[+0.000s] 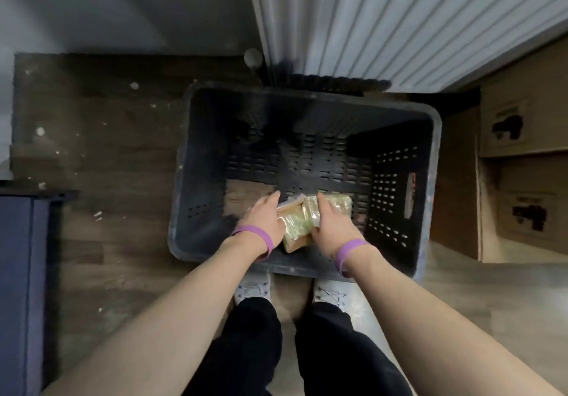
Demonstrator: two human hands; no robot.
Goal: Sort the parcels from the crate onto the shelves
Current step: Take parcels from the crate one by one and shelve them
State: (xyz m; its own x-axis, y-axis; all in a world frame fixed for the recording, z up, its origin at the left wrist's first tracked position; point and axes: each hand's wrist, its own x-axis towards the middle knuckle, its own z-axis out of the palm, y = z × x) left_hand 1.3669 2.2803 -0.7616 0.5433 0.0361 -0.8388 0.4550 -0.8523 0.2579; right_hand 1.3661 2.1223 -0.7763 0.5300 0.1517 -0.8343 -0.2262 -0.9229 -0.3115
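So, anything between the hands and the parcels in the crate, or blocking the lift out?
Nothing visible. The left hand and right hand hold the parcels from either side, low in the crate. Its top is open above them. No shelves show, so that path can't be judged.

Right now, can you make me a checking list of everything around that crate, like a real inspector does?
Surface: wooden floor, with white specks on it.
Job's things: dark crate on the floor; plastic-wrapped parcels inside at its near end.
Clutter: nothing seen.
Hands: left hand and right hand both on the parcels, grip unclear; purple wristbands on both wrists.
Cables: nothing seen.
Surroundings: cardboard boxes to the right, blue cabinet to the left, white slatted door beyond the crate.
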